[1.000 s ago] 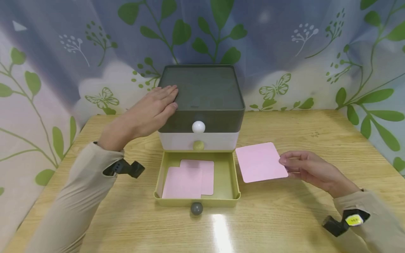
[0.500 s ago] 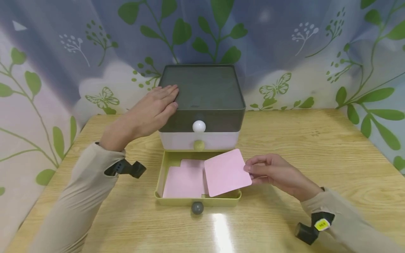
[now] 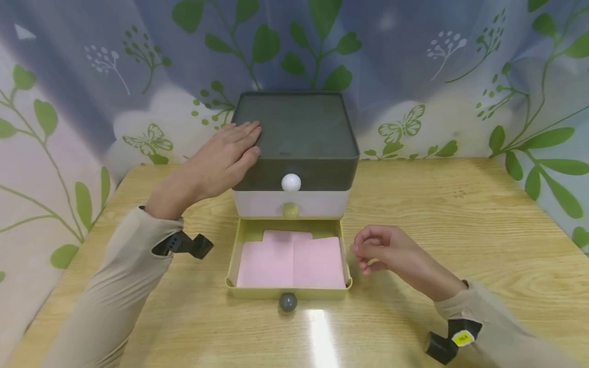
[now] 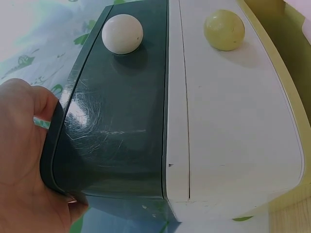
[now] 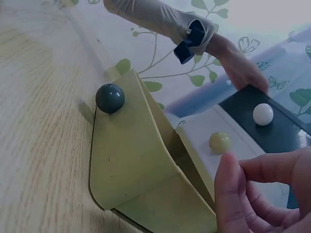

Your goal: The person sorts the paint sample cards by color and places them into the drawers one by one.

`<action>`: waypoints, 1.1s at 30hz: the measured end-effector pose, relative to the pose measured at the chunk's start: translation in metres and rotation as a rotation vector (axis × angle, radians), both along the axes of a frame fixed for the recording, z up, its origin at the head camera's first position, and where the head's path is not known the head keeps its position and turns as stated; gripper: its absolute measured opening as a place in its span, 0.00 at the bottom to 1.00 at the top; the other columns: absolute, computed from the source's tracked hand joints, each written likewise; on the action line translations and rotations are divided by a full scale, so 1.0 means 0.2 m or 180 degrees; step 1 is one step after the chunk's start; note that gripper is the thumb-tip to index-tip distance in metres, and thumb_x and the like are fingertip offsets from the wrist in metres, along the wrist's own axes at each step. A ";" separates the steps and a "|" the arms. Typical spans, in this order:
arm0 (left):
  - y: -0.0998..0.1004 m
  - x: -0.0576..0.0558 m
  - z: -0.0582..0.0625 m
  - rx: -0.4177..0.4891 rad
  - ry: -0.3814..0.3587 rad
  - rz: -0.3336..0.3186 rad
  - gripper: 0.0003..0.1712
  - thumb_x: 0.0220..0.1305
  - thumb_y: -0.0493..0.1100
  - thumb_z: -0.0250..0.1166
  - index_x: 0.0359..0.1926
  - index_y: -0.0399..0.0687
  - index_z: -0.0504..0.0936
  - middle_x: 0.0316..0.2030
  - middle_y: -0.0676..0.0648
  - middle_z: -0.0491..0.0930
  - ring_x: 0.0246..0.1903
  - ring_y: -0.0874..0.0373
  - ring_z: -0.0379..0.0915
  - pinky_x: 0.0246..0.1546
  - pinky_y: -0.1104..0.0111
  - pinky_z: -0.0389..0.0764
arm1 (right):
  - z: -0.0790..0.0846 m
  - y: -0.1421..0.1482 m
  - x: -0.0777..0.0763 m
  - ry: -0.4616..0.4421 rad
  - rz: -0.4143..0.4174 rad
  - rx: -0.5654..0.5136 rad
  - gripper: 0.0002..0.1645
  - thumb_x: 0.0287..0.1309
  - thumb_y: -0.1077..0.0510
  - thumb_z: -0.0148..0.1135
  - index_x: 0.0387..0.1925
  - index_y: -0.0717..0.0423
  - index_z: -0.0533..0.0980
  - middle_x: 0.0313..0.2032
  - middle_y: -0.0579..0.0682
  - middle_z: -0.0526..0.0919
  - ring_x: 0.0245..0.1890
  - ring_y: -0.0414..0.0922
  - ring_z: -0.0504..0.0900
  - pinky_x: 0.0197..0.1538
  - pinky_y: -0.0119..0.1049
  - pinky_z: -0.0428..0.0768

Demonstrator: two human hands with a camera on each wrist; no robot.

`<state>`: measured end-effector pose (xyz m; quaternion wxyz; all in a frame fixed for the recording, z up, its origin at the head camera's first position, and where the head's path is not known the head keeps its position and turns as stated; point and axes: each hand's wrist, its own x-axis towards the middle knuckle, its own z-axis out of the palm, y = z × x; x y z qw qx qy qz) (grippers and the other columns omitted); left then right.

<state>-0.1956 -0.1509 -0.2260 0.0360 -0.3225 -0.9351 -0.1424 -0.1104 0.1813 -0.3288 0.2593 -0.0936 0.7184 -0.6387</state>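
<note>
A small chest of drawers (image 3: 294, 176) stands at the middle back, dark grey on top, white below, with a yellow-green bottom drawer (image 3: 289, 293) pulled out. Three pink square cards with rounded corners lie in that drawer: a left card (image 3: 266, 265), a right card (image 3: 319, 263) and one partly covered behind them (image 3: 287, 235). My left hand (image 3: 221, 162) rests on the chest's top left edge, fingers extended over the top. Just right of the drawer's side, my right hand (image 3: 391, 255) hovers with loosely bent fingers and holds nothing; thumb and forefinger are close together in the right wrist view.
A wooden table (image 3: 460, 204) carries the chest. Behind it hangs a leaf-patterned curtain (image 3: 294, 46). The drawer's grey knob (image 3: 288, 302) sticks out in front; a white knob (image 3: 291, 182) and a yellow-green knob (image 3: 290, 210) mark the shut drawers above.
My right hand brought a pink card leftward from beside the chest and let it go in the drawer's right half. The left hand has stayed on the chest.
</note>
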 end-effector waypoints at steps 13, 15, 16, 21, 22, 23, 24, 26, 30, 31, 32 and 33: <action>0.00 0.00 0.01 -0.0001 0.0032 -0.0023 0.31 0.77 0.47 0.36 0.71 0.29 0.54 0.72 0.34 0.51 0.73 0.43 0.42 0.72 0.55 0.40 | -0.06 -0.09 0.25 0.0026 0.0916 -0.0527 0.14 0.64 0.66 0.56 0.40 0.79 0.70 0.28 0.52 0.80 0.26 0.39 0.80 0.31 0.32 0.83; 0.00 0.00 0.01 -0.0011 0.0020 -0.0024 0.31 0.77 0.47 0.36 0.71 0.29 0.54 0.72 0.34 0.50 0.73 0.43 0.42 0.72 0.55 0.40 | -0.11 -0.13 0.29 -0.0126 0.1075 -0.0707 0.16 0.65 0.65 0.56 0.41 0.81 0.71 0.30 0.53 0.81 0.27 0.38 0.82 0.32 0.31 0.83; 0.00 0.00 0.01 -0.0014 0.0008 -0.0021 0.32 0.77 0.47 0.36 0.71 0.29 0.53 0.72 0.34 0.50 0.73 0.43 0.42 0.72 0.55 0.40 | -0.14 -0.16 0.30 -0.0232 0.1136 -0.0811 0.17 0.66 0.64 0.55 0.42 0.82 0.71 0.31 0.52 0.82 0.28 0.38 0.83 0.33 0.31 0.83; 0.00 0.00 0.00 -0.0028 -0.0032 -0.0004 0.32 0.77 0.47 0.36 0.71 0.29 0.53 0.72 0.34 0.50 0.73 0.42 0.41 0.72 0.54 0.40 | -0.27 -0.27 0.36 -0.1071 0.1321 -0.1412 0.21 0.69 0.64 0.51 0.52 0.82 0.68 0.41 0.53 0.84 0.40 0.42 0.85 0.45 0.34 0.82; 0.00 0.00 0.00 -0.0033 -0.0036 0.0000 0.32 0.77 0.47 0.36 0.71 0.29 0.53 0.72 0.34 0.49 0.73 0.43 0.41 0.72 0.54 0.40 | -0.29 -0.29 0.36 -0.1229 0.1312 -0.1511 0.21 0.69 0.64 0.51 0.54 0.81 0.68 0.43 0.54 0.84 0.42 0.43 0.84 0.48 0.35 0.81; 0.00 0.00 0.00 -0.0039 -0.0036 0.0003 0.32 0.77 0.47 0.36 0.71 0.29 0.53 0.73 0.34 0.49 0.73 0.43 0.41 0.72 0.54 0.40 | -0.30 -0.30 0.36 -0.1374 0.1302 -0.1602 0.21 0.69 0.64 0.49 0.56 0.79 0.67 0.45 0.55 0.83 0.45 0.44 0.83 0.51 0.36 0.80; 0.00 0.00 0.00 -0.0047 -0.0036 0.0008 0.32 0.77 0.47 0.36 0.71 0.29 0.53 0.73 0.34 0.49 0.73 0.43 0.41 0.72 0.54 0.40 | -0.31 -0.32 0.36 -0.1499 0.1278 -0.1674 0.21 0.69 0.64 0.49 0.57 0.77 0.66 0.46 0.56 0.82 0.47 0.46 0.83 0.53 0.38 0.79; 0.00 0.00 0.00 -0.0055 -0.0024 0.0020 0.32 0.77 0.47 0.36 0.72 0.29 0.53 0.73 0.35 0.49 0.73 0.43 0.41 0.72 0.55 0.40 | -0.32 -0.36 0.35 -0.1681 0.1190 -0.1776 0.19 0.69 0.64 0.49 0.57 0.72 0.67 0.48 0.58 0.82 0.49 0.48 0.82 0.56 0.40 0.77; 0.00 0.00 0.00 -0.0065 -0.0026 0.0039 0.32 0.77 0.48 0.36 0.72 0.29 0.53 0.73 0.35 0.49 0.73 0.44 0.41 0.73 0.55 0.39 | -0.31 -0.42 0.32 -0.1820 0.0989 -0.1878 0.13 0.67 0.65 0.52 0.51 0.68 0.69 0.47 0.59 0.83 0.49 0.49 0.82 0.59 0.45 0.74; 0.00 0.01 0.01 -0.0065 -0.0031 0.0042 0.32 0.77 0.48 0.36 0.72 0.29 0.53 0.73 0.35 0.49 0.73 0.44 0.41 0.73 0.55 0.39 | -0.31 -0.43 0.32 -0.1835 0.0957 -0.1896 0.13 0.66 0.66 0.52 0.50 0.68 0.70 0.46 0.59 0.83 0.49 0.48 0.83 0.59 0.46 0.74; 0.00 0.00 0.01 -0.0070 -0.0038 0.0047 0.32 0.77 0.48 0.36 0.72 0.29 0.53 0.73 0.35 0.49 0.73 0.44 0.40 0.73 0.56 0.39 | -0.31 -0.44 0.32 -0.1838 0.0938 -0.1911 0.13 0.66 0.66 0.53 0.50 0.68 0.70 0.45 0.59 0.84 0.48 0.48 0.83 0.59 0.46 0.74; 0.00 0.00 0.01 -0.0060 -0.0042 0.0047 0.32 0.77 0.48 0.36 0.72 0.29 0.53 0.73 0.35 0.49 0.73 0.44 0.40 0.73 0.56 0.39 | -0.31 -0.44 0.31 -0.1830 0.0937 -0.1926 0.14 0.65 0.67 0.53 0.50 0.69 0.70 0.45 0.59 0.84 0.48 0.48 0.83 0.60 0.46 0.74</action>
